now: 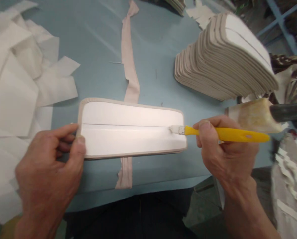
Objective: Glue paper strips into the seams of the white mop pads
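A long white panel (128, 141) with a beige bound edge lies on the table, a dark line running along its middle. My left hand (51, 159) pinches its left end between thumb and fingers. In my right hand (225, 149) is a paintbrush (238, 134) with a yellow handle, held like a pen. Its white-coated bristles touch the panel near the right end, on the dark line. Under the panel passes a pale pink fabric strip (130, 59), showing above and below it.
Loose white sheets (14, 89) pile up at the left. A tall stack of similar beige-edged panels (213, 63) stands at the back right. Beside my right hand is a stained, pale container (250, 114) with a dark handle-like part. The blue-green table's (98, 181) front edge runs near my lap.
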`<action>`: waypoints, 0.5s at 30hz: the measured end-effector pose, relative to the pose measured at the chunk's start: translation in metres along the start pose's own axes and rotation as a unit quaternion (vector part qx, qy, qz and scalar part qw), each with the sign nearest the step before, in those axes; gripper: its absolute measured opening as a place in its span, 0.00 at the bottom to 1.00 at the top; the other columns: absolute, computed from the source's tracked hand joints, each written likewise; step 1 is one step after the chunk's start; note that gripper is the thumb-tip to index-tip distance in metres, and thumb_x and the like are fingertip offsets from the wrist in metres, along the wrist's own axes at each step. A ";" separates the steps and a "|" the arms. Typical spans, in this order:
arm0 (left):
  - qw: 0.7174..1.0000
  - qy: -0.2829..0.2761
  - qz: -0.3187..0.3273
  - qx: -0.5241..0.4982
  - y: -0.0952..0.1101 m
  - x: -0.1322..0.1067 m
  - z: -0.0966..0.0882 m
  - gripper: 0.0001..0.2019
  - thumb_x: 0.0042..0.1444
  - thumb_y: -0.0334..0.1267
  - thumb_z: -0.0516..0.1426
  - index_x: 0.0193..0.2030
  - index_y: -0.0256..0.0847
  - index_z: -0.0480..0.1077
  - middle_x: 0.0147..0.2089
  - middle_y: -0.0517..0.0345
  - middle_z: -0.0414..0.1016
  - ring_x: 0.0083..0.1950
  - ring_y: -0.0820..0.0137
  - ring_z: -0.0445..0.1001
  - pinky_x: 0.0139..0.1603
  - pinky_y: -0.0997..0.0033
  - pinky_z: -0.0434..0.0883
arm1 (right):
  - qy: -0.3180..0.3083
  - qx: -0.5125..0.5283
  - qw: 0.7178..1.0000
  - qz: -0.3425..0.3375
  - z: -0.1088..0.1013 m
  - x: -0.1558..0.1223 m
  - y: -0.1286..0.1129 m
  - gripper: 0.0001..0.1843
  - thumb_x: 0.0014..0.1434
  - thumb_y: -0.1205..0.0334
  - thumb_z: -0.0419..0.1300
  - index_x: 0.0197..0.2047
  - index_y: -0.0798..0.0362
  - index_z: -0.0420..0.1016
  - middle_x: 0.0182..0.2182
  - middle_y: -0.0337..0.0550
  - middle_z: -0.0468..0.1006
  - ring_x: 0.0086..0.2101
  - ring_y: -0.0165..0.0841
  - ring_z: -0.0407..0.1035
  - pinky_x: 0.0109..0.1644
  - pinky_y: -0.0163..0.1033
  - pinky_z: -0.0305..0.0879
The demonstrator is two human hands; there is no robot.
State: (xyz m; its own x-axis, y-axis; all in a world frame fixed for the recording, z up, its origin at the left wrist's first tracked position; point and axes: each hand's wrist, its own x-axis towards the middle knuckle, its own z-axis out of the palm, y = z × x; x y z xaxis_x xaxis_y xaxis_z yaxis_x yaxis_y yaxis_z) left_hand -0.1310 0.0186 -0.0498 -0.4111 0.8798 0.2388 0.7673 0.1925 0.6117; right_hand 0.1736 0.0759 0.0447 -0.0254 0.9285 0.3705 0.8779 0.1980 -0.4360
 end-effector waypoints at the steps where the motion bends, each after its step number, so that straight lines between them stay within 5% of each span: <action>1: 1.000 0.000 0.006 0.007 0.006 0.000 -0.002 0.21 0.66 0.49 0.57 0.58 0.40 0.79 0.41 0.56 0.76 0.35 0.66 0.71 0.40 0.61 0.69 | 0.003 0.030 1.000 0.006 0.005 -0.001 -0.008 0.13 0.68 0.59 0.61 0.31 0.50 0.77 0.18 0.32 0.71 0.18 0.27 0.65 0.23 0.35 0.59; 8: 0.999 0.003 0.046 0.004 0.008 0.000 -0.002 0.15 0.68 0.44 0.57 0.55 0.40 0.78 0.40 0.58 0.77 0.35 0.69 0.72 0.39 0.64 0.69 | -0.049 0.303 0.952 0.018 0.050 0.001 -0.070 0.10 0.70 0.61 0.62 0.35 0.50 0.77 0.22 0.33 0.71 0.25 0.30 0.70 0.29 0.37 0.65; 15: 0.998 0.007 0.058 -0.011 0.010 -0.002 -0.003 0.13 0.69 0.40 0.57 0.55 0.41 0.77 0.40 0.58 0.76 0.36 0.69 0.73 0.40 0.66 0.70 | -0.175 0.356 0.918 -0.010 0.085 0.015 -0.095 0.12 0.76 0.55 0.58 0.37 0.46 0.73 0.24 0.34 0.71 0.25 0.31 0.65 0.28 0.40 0.66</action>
State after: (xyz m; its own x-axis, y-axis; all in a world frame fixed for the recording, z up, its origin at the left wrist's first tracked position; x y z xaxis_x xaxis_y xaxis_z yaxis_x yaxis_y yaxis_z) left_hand -0.1232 0.0175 -0.0420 -0.3271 0.8894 0.3193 0.7989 0.0798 0.5962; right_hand 0.0489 0.0975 0.0218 -0.2998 0.9419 0.1515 0.3447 0.2550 -0.9034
